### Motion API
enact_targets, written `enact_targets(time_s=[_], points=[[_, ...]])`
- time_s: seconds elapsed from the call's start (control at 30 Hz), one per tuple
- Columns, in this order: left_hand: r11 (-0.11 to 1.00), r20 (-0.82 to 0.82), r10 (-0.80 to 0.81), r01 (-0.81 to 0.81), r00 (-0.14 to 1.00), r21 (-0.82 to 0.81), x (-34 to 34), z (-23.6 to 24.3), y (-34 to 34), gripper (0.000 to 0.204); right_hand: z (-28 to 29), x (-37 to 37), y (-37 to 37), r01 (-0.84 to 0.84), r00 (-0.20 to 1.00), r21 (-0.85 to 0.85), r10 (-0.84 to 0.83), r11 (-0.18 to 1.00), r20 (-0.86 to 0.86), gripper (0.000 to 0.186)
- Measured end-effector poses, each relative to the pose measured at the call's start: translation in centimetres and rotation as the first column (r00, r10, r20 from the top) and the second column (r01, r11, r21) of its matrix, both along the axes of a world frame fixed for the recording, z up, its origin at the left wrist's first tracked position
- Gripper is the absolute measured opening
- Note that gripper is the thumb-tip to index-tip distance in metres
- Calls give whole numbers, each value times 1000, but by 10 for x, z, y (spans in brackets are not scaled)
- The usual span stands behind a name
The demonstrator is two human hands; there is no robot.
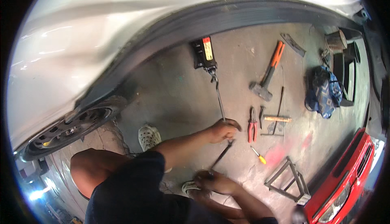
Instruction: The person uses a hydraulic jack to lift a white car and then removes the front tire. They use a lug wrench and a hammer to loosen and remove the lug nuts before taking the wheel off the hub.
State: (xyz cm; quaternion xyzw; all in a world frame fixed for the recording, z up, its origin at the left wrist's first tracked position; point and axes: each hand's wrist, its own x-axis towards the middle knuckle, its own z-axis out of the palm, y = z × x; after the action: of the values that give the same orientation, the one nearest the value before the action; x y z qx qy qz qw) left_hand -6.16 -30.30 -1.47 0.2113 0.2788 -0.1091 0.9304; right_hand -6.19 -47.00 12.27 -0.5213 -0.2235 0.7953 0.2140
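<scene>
A black car jack [202, 53] with a red and yellow label stands on the floor beside the dark lower edge of a white car [97, 29]. From its hooked end a thin metal crank handle [220, 102] runs toward me, bending near my left hand. My left hand [223, 131] is closed around this handle near the bend. Lower down, my right hand [213, 182], slightly blurred, is closed on the handle's near end, close to my shoe [190, 186]. The fingers of the right hand are partly hidden.
To the right lie a sledgehammer [267, 77], red-handled pliers [252, 126], a wooden-handled hammer [276, 118] and a yellow-handled screwdriver [258, 155]. Beyond them are a metal frame [286, 179], a blue patterned bag [325, 92] and a red car front [345, 187]. A wheel [69, 126] stands left.
</scene>
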Motion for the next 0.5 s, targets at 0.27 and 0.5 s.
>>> enact_targets(time_s=[0.27,0.5], points=[[826,198,239,-92,951,-556,32,77,-23,15,-122,139,-47,399,774,146,-417,905,477,19],[990,117,27,-10,993,-139,-21,10,13,16,20,105,-47,-5,999,82,1,997,46,46]])
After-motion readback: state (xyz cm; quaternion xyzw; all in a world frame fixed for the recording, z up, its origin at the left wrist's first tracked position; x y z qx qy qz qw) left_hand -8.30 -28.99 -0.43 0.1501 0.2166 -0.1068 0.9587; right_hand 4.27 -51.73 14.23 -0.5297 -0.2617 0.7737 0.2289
